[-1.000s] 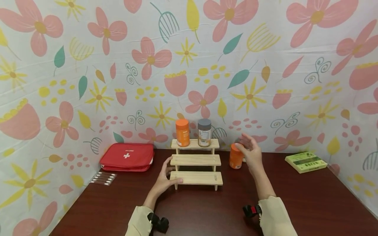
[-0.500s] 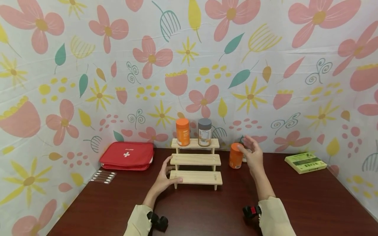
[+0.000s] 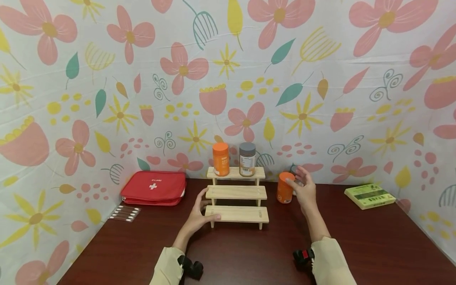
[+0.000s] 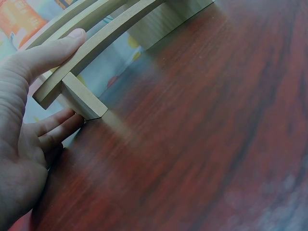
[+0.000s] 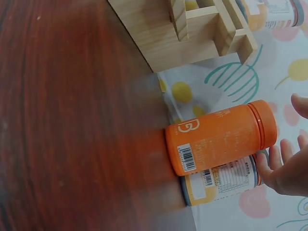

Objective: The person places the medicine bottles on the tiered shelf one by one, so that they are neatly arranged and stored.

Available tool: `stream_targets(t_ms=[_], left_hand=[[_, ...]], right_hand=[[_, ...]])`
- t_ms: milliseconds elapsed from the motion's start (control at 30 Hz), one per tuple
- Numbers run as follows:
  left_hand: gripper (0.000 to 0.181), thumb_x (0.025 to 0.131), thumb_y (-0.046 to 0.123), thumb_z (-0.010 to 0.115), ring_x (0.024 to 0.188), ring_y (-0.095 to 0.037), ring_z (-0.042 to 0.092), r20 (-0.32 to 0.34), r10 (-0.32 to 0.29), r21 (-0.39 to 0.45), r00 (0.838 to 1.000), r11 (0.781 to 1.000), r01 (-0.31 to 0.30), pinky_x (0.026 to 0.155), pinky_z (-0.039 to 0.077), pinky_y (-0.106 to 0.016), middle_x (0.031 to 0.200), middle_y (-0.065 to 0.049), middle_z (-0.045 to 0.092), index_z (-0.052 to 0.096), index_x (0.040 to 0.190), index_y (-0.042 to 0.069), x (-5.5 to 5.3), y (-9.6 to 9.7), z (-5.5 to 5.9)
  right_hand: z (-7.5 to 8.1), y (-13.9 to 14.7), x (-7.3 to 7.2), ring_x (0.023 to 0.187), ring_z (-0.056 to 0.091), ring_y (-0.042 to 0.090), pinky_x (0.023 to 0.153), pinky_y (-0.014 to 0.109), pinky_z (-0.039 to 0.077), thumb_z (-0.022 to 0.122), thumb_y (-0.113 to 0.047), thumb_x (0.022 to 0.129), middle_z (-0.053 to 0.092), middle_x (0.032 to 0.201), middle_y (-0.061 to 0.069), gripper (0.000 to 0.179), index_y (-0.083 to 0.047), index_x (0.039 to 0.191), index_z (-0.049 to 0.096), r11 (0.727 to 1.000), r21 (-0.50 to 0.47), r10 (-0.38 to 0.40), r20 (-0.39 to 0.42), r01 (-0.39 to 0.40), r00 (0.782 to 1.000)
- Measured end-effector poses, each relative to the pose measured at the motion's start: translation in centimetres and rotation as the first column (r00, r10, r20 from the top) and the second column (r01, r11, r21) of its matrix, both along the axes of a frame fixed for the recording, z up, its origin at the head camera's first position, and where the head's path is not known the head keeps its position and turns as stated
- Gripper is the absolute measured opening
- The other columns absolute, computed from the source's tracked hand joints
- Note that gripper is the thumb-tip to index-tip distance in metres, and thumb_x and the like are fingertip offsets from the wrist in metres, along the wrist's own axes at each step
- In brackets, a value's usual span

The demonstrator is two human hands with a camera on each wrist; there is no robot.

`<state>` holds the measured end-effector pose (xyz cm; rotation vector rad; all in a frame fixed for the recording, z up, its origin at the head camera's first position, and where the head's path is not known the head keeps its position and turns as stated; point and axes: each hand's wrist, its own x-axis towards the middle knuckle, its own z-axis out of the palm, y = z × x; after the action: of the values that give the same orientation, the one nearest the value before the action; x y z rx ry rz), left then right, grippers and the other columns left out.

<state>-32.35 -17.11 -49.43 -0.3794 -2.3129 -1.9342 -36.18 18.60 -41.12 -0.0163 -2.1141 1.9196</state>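
Observation:
My left hand grips the left end of a three-tier wooden display stand. Its thumb lies on the lowest shelf, and its other fingers reach round beside the stand's leg. Right of the stand, an orange lidded bottle stands upright on the table. My right hand is at that bottle's lid with loosely spread fingers; in the right wrist view the thumb is apart from the lid. Behind the orange bottle, partly hidden, is a second bottle with a white and yellow label, close to the right fingertips.
On the top shelf stand an orange bottle and a grey-lidded bottle. A red first-aid pouch and a pack of cotton swabs lie at left. At right lies a green box. A flowered cloth hangs behind the table.
The right hand's fingers have shifted slightly by the orange bottle's lid. The left hand and the stand stay in place.

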Motion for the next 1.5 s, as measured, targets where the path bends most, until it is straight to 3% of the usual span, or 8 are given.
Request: stream_targets(t_ms=[100, 233, 367, 433, 500, 833, 1500], left_hand=[[0.102, 0.073, 0.011, 0.085, 0.125, -0.032, 0.050, 0.000, -0.001, -0.003, 1.000, 1.000, 0.001, 0.094, 0.044, -0.038, 0.134, -0.020, 0.054, 0.023, 0.152, 0.029, 0.0, -0.1, 0.1], [0.101, 0.074, 0.012, 0.085, 0.126, -0.031, 0.050, 0.000, 0.002, -0.012, 1.000, 1.000, -0.002, 0.095, 0.043, -0.039, 0.134, -0.020, 0.054, 0.023, 0.152, 0.029, -0.1, -0.1, 0.1], [0.101, 0.074, 0.012, 0.085, 0.125, -0.031, 0.051, -0.001, 0.005, -0.014, 1.000, 1.000, -0.005, 0.095, 0.043, -0.039, 0.134, -0.020, 0.054, 0.023, 0.152, 0.029, 0.0, 0.0, 0.1], [0.101, 0.074, 0.011, 0.085, 0.125, -0.032, 0.050, -0.003, 0.005, -0.012, 1.000, 1.000, -0.005, 0.095, 0.044, -0.038, 0.134, -0.021, 0.054, 0.023, 0.152, 0.028, 0.0, 0.0, 0.1], [0.102, 0.073, 0.011, 0.085, 0.125, -0.032, 0.050, -0.004, 0.006, -0.012, 1.000, 1.000, -0.006, 0.094, 0.044, -0.038, 0.134, -0.021, 0.053, 0.023, 0.152, 0.028, 0.0, 0.0, 0.1], [0.102, 0.073, 0.011, 0.085, 0.126, -0.032, 0.050, -0.008, 0.016, -0.027, 1.000, 0.999, -0.016, 0.095, 0.044, -0.040, 0.134, -0.020, 0.054, 0.024, 0.152, 0.027, 0.1, 0.0, -0.1], [0.101, 0.074, 0.005, 0.083, 0.126, -0.033, 0.049, -0.017, -0.008, 0.004, 1.000, 1.000, 0.008, 0.097, 0.040, -0.039, 0.133, -0.023, 0.054, 0.023, 0.153, 0.025, -0.1, 0.0, 0.0]], right_hand=[[-0.4, 0.0, -0.2, 0.139, 0.035, 0.026, 0.078, 0.002, 0.038, 0.063, -0.017, 0.095, 0.036, 0.153, 0.012, 0.067, -0.011, 0.153, 0.029, 1.000, 0.011, 0.007, 0.010, -0.008, 1.000], [-0.9, 0.0, -0.5, 0.140, 0.036, 0.027, 0.084, 0.004, 0.039, 0.063, -0.015, 0.095, 0.035, 0.154, 0.014, 0.066, -0.009, 0.152, 0.030, 0.999, 0.032, 0.013, 0.023, -0.014, 1.000], [-1.3, -0.1, -0.8, 0.138, 0.037, 0.029, 0.108, 0.025, 0.038, 0.063, -0.012, 0.095, 0.034, 0.154, 0.016, 0.065, -0.008, 0.151, 0.031, 0.999, 0.051, 0.003, 0.017, -0.004, 1.000], [-1.4, -0.1, -0.9, 0.138, 0.037, 0.031, 0.114, 0.039, 0.034, 0.063, -0.010, 0.095, 0.034, 0.154, 0.017, 0.065, -0.007, 0.151, 0.031, 0.998, 0.057, -0.004, 0.014, 0.003, 1.000], [-1.5, -0.2, -0.9, 0.138, 0.036, 0.032, 0.116, 0.044, 0.031, 0.062, -0.009, 0.095, 0.033, 0.154, 0.019, 0.065, -0.005, 0.151, 0.031, 0.998, 0.059, -0.006, 0.014, 0.005, 1.000], [-2.0, -0.3, -0.9, 0.142, 0.033, 0.037, 0.115, 0.048, 0.032, 0.062, -0.008, 0.095, 0.031, 0.155, 0.023, 0.067, -0.006, 0.153, 0.028, 0.998, 0.068, -0.008, 0.077, 0.002, 0.997], [-2.5, -0.7, -1.4, 0.138, 0.035, 0.040, 0.108, 0.054, 0.037, 0.064, -0.004, 0.092, 0.033, 0.152, 0.023, 0.070, -0.010, 0.153, 0.029, 0.995, 0.102, -0.022, 0.089, 0.013, 0.996]])
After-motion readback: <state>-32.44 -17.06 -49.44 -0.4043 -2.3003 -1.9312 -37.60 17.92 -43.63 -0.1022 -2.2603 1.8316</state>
